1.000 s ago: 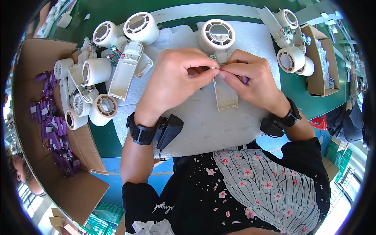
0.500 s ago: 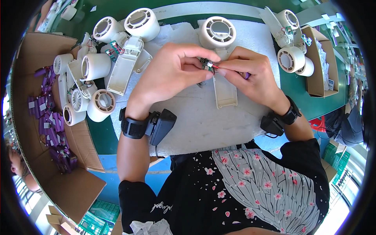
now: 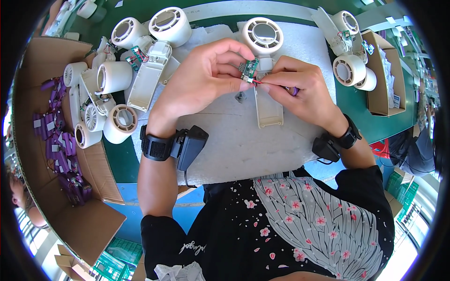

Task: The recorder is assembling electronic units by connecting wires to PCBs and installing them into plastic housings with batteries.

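Note:
My left hand (image 3: 199, 77) grips a small green circuit board (image 3: 251, 69) by its edges, between thumb and fingertips. Beside it, my right hand (image 3: 300, 84) pinches thin red wires (image 3: 258, 82) at the board's lower edge; the exact hold of its fingertips is partly hidden. Beneath both hands lies a cream handheld fan, with its round slotted head (image 3: 263, 37) at the far side and its open handle shell (image 3: 270, 114) pointing toward me. A small dark bit (image 3: 240, 97) rests on the white foam pad (image 3: 234, 145), left of the handle.
Several cream fan bodies (image 3: 115, 78) crowd the left, next to a cardboard box (image 3: 96, 225) with purple battery packs (image 3: 58, 145). More fan parts (image 3: 349, 70) and a smaller box (image 3: 402, 89) stand right on the green table (image 3: 361, 124). Black devices (image 3: 192, 145) are strapped to my wrists.
My left hand has shifted slightly up and turned the circuit board, so its green face now shows more. My right hand stays nearly in place at the wires.

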`<state>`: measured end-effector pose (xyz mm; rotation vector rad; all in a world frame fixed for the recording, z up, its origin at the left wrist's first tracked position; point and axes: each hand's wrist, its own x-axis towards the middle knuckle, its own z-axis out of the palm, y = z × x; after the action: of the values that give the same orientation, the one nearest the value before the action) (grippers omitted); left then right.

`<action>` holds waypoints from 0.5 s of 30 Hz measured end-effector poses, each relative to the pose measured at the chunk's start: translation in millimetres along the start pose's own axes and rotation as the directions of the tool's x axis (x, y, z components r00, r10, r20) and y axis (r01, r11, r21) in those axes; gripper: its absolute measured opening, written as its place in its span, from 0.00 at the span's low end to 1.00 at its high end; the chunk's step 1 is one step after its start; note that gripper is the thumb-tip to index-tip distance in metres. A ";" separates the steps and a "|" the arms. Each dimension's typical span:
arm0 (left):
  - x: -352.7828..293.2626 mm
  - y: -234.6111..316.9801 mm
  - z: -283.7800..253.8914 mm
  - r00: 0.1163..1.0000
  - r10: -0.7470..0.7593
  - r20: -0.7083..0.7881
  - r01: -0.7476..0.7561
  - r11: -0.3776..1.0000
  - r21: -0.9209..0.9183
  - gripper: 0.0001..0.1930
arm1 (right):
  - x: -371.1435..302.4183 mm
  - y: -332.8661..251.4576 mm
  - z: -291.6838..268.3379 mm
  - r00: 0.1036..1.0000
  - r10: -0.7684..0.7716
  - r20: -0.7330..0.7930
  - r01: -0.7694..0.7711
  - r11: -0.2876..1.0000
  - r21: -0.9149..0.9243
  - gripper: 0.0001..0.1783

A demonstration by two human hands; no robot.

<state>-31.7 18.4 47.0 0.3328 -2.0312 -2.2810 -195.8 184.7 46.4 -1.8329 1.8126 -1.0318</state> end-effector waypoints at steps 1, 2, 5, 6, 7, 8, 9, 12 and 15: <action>0.9 -2.3 -0.3 1.000 0.003 -0.008 -0.003 1.000 0.011 0.20 | 0.0 0.3 0.3 1.000 0.000 -0.004 0.000 1.000 -0.003 0.07; 2.0 -4.0 -0.2 1.000 0.006 -0.017 -0.006 1.000 0.023 0.20 | 0.2 0.3 0.5 1.000 0.000 -0.005 0.000 1.000 -0.003 0.07; 2.3 -2.8 -0.2 0.999 0.004 -0.033 -0.002 0.999 0.047 0.20 | 0.4 0.2 0.5 1.000 0.011 0.010 -0.011 1.000 -0.017 0.07; 1.5 -0.5 0.3 0.999 -0.002 -0.046 0.005 0.998 0.059 0.19 | 0.5 0.1 0.2 1.000 0.010 0.010 -0.010 1.000 -0.017 0.07; 1.1 0.6 0.7 0.998 -0.008 -0.058 0.013 0.997 0.071 0.19 | 0.9 0.0 -0.2 1.000 0.006 0.012 -0.006 1.000 -0.019 0.07; 0.9 -0.2 1.4 0.998 -0.009 -0.059 0.013 0.997 0.072 0.19 | 1.2 -0.2 -0.6 1.000 0.002 0.014 -0.002 1.000 -0.021 0.06; 1.0 -2.1 2.6 0.997 0.016 -0.070 -0.011 0.998 0.060 0.18 | 1.4 -0.3 -0.8 1.000 -0.003 0.016 0.003 1.000 -0.024 0.06; 1.2 -4.7 4.7 0.994 0.064 -0.089 -0.061 0.997 0.036 0.15 | 0.4 0.3 -0.7 1.000 -0.003 0.021 0.004 1.000 -0.016 0.06; 0.8 -3.9 5.0 0.993 0.085 -0.084 -0.077 0.992 0.098 0.15 | 0.5 -0.3 -0.8 1.000 -0.018 0.014 0.019 1.000 -0.019 0.06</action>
<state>-33.2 23.6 43.6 0.3428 -2.0732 -2.0907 -196.2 184.5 47.3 -1.8670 1.8069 -1.0091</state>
